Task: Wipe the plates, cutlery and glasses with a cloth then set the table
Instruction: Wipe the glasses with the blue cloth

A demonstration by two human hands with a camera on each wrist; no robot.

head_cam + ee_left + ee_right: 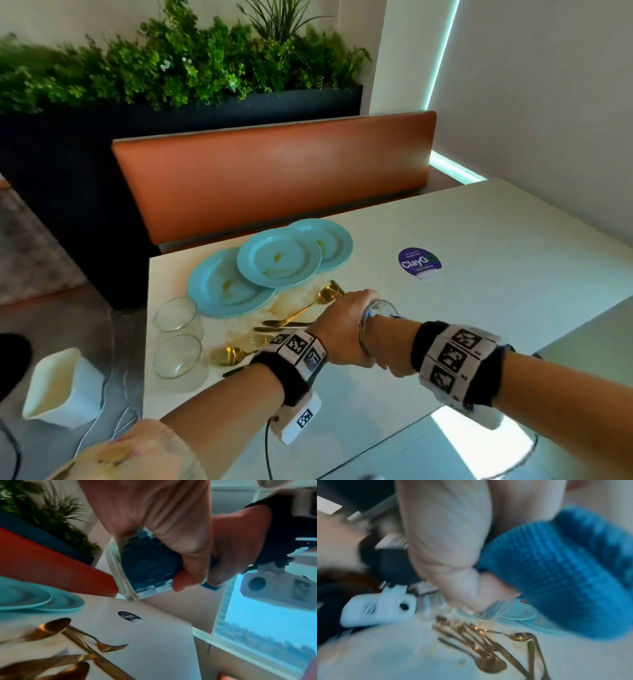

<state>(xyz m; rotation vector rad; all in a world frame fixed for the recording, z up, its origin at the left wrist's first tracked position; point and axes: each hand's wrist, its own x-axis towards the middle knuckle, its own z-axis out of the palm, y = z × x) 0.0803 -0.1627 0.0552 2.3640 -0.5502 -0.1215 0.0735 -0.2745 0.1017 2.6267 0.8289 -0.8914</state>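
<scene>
Left hand: my left hand wraps a clear glass at centre frame of the head view, fingers curled round its wall, held above the table.
Right hand: my right hand goes into the mouth of the glass; its fingers are hidden inside, so I cannot tell how they lie, though in the right wrist view the thumb side presses a blue cloth.
Cloth: the blue waffle-weave cloth fills the inside of the glass in the left wrist view.
Cutlery: gold cutlery lies in a loose heap just left of my hands: spoons, forks and a knife, overlapping.
Plates: three light-blue plates overlap in a row at centre left of the head view, yellowish smears on them.
Other glasses: two empty glasses stand at the table's left edge, one beside the other.
Table: the white table carries a round purple sticker right of the plates and a brownish stain near the cutlery.
Surroundings: an orange bench back runs behind the table, greenery above it; a white container sits lower left.
</scene>
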